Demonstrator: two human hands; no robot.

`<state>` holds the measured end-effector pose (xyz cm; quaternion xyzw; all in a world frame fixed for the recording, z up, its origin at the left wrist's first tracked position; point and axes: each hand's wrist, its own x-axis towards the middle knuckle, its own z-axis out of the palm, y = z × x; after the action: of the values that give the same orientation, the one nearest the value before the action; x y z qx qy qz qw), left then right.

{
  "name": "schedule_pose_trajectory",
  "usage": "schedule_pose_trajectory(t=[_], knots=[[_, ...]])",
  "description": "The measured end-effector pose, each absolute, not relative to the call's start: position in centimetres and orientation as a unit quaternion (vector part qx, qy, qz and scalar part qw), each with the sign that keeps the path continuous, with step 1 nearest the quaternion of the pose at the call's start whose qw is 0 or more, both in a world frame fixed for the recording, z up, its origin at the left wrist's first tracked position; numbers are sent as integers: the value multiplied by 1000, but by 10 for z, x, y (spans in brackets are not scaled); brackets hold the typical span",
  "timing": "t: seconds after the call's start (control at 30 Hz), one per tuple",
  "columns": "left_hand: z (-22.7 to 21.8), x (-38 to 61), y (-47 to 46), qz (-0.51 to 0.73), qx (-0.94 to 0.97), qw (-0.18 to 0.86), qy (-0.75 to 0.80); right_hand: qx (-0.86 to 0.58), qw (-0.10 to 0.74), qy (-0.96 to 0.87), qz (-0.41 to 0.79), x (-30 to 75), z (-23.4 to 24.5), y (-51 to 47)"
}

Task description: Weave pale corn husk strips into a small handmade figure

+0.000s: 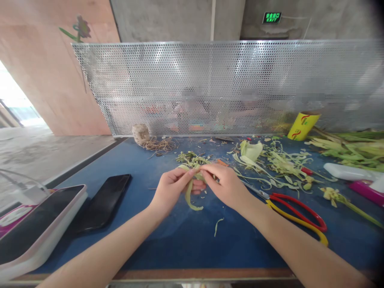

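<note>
Glare on perforated panel; left edge overexposed

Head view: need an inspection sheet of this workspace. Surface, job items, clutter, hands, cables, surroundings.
Surface: blue tabletop, littered with plant scraps.
Job's things: pale green strip dangling below the fingers; small green sprigs just beyond them.
Clutter: red-and-yellow-handled scissors by the right forearm; black phone; twine; yellow tube.
Hands: left hand pinches the strip; right hand meets it at the fingertips, grip partly hidden.
Cables: white cables at the left edge, leading to a white plug.
Surroundings: perforated metal screen behind the table; lit exit sign.
</note>
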<state>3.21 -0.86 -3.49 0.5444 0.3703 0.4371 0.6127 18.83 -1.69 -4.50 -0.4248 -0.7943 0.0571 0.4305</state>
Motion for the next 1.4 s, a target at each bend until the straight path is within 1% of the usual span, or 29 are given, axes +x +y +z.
schedule_pose_trajectory(t=[0.1, 0.17, 0.4, 0.53, 0.63, 0.8, 0.87, 0.97, 1.03, 1.13, 1.23, 1.3, 1.4], knots=[[-36, 32, -5, 473, 509, 629, 350, -400, 471, -782, -87, 190, -45, -16], [-36, 32, -4, 481, 492, 641, 340, -373, 471, -786, -146, 190, -45, -17], [-32, 30, -5, 482, 489, 662, 302, -308, 375, -840, -244, 186, -54, -20], [-33, 30, -5, 475, 505, 653, 304, -308, 381, -838, -240, 181, -59, -21], [-35, 30, -4, 480, 527, 619, 330, -314, 415, -835, -180, 179, -57, -24], [-35, 30, -1, 503, 574, 520, 382, -338, 529, -778, 30, 179, -54, -21], [-36, 30, 0, 505, 591, 494, 389, -355, 562, -740, 108, 179, -56, -16], [-38, 29, 2, 486, 604, 492, 395, -386, 585, -663, 263, 179, -60, -10], [-39, 30, 2, 474, 604, 502, 397, -381, 591, -619, 351, 179, -61, -9], [-39, 30, 0, 471, 599, 511, 398, -364, 590, -602, 396, 178, -61, -8], [-39, 30, -1, 476, 602, 506, 393, -385, 595, -597, 377, 177, -59, -9], [-40, 29, 1, 482, 608, 489, 399, -392, 594, -591, 381, 176, -58, -10], [-42, 27, 5, 481, 637, 442, 409, -372, 571, -583, 443, 176, -57, -10]])
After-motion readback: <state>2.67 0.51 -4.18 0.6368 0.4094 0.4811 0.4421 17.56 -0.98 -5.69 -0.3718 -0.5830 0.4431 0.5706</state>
